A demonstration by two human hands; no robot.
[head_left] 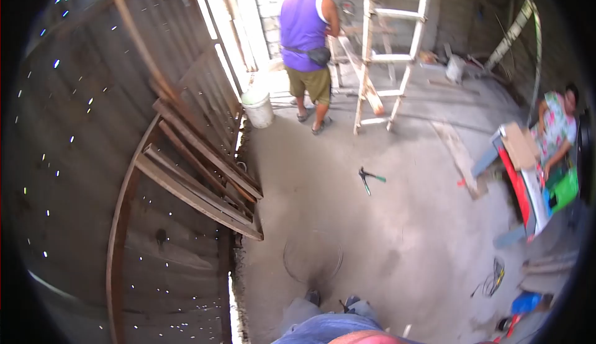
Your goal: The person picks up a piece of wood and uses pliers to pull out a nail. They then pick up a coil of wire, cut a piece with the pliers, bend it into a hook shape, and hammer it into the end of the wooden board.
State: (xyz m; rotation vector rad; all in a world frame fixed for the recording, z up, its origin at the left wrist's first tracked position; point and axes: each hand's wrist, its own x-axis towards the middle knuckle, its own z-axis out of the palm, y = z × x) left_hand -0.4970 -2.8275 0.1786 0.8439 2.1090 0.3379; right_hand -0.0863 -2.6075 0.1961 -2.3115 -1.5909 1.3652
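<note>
Neither of my hands shows in the head view. At the bottom edge are my own blue and pinkish clothing (329, 330) and my dark shoes (313, 297). A loop of thin wire (341, 260) lies on the concrete floor just ahead of my feet. Farther forward, a plier-like tool with green grips (367, 179) rests on the floor, its two handles spread apart.
Wooden planks (192, 190) lean along the corrugated wall at left. A person in a purple top (302, 31) stands near a white bucket (257, 109) and a wooden ladder (391, 58). Another person (554, 127) sits behind a cluttered table (516, 176) at right.
</note>
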